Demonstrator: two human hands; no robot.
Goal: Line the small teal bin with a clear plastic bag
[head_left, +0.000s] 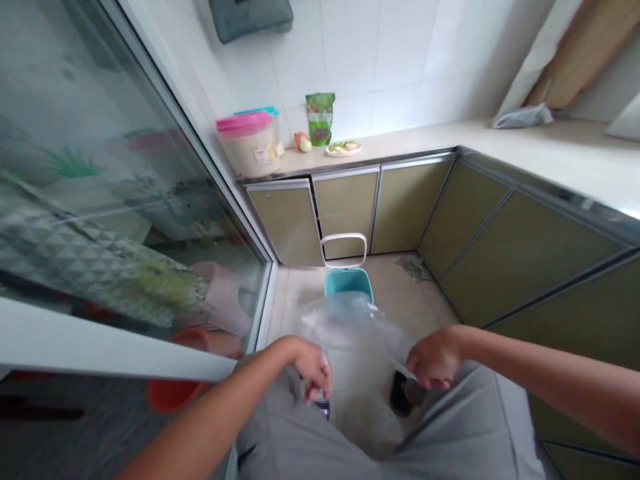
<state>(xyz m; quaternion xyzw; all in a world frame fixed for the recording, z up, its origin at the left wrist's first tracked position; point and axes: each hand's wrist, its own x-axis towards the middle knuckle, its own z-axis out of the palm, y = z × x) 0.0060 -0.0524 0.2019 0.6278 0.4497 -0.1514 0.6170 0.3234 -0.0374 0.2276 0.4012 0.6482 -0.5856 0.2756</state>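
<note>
We've got bright, soft light, glare on the desk (565,148) at far right, reflections across the glass panel (125,180). Motion blur smears the clear plastic (345,327); wide-angle stretch toward edges.

No legible text; print on pouch (320,119) and tub (248,145) blurred.

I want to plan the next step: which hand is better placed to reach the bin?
Probably the left hand: in this view it is nearer the bin, while the right hand is farther out to the side. Both seem to hold the bag, so neither looks free.
</note>
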